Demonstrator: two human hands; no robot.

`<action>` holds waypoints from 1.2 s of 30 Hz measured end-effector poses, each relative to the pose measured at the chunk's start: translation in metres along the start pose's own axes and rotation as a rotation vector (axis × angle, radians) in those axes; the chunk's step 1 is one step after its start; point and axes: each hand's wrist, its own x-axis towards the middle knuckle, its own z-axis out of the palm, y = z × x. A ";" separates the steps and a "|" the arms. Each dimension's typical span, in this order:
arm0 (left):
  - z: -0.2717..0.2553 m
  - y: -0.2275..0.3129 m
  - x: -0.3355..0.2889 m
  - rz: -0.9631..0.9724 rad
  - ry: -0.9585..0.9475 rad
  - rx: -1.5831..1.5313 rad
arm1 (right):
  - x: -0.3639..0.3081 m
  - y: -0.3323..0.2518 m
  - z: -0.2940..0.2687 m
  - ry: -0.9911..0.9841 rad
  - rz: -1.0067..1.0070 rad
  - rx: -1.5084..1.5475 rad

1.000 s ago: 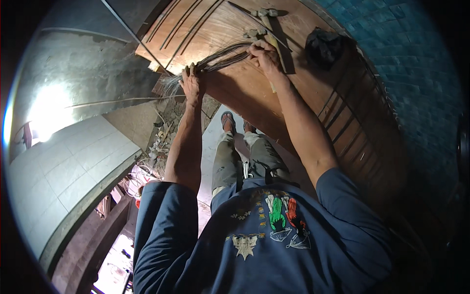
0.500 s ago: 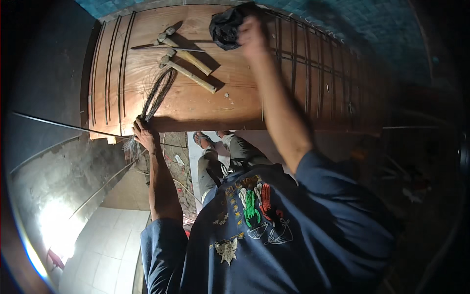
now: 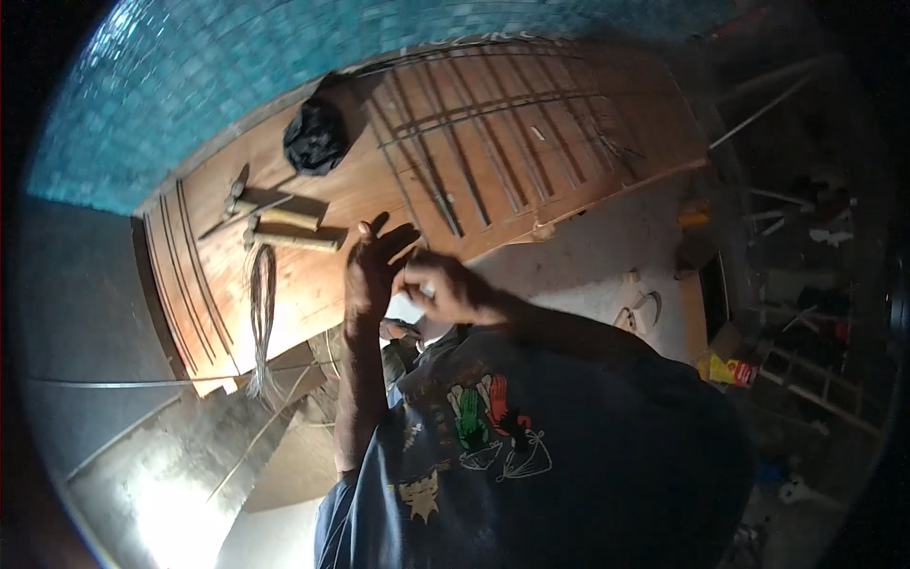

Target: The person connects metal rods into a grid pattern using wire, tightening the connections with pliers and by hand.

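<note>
My left hand (image 3: 367, 275) is raised over the near edge of the wooden board (image 3: 341, 199), fingers stretched apart. Close against its palm side is my right hand (image 3: 444, 287), its fingers bent and somewhat smeared by motion; whether anything is between them I cannot make out. To the left, a looped bundle of thin wire (image 3: 263, 303) lies on the board, its frayed ends hanging past the edge. Beyond it rest two wooden-handled hammers (image 3: 299, 243) and a thin dark bar (image 3: 248, 214). A crumpled black plastic bag (image 3: 316, 139) sits farther back.
Several dark metal rods (image 3: 462, 156) lie crossed on the board's right part, and a few more rods (image 3: 194, 275) at its left end. A long rod (image 3: 123, 384) sticks out leftward. A blue tiled wall (image 3: 237, 85) borders the back. Clutter, including a ladder-like frame (image 3: 820, 394), stands right.
My left hand has let go of the wire bundle and moved right. My right hand has left the black bag and come back beside it. The view has turned toward the right.
</note>
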 end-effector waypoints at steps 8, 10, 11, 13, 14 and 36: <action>0.092 -0.008 0.101 0.520 0.578 0.222 | -0.126 0.076 -0.051 -0.225 -0.013 0.207; 0.126 -0.031 0.112 0.644 0.458 0.264 | -0.142 0.094 -0.069 -0.087 0.039 0.207; 0.121 -0.048 0.114 0.581 0.483 0.418 | -0.144 0.092 -0.087 0.027 0.027 0.041; 0.119 -0.081 0.117 0.462 0.504 0.737 | -0.142 0.078 -0.124 0.225 0.063 -0.034; 0.140 -0.093 0.096 0.340 0.555 0.920 | -0.143 0.081 -0.134 0.202 0.050 -0.060; 0.170 -0.153 0.088 0.143 -0.502 1.542 | -0.148 0.090 -0.253 0.199 -0.162 -0.546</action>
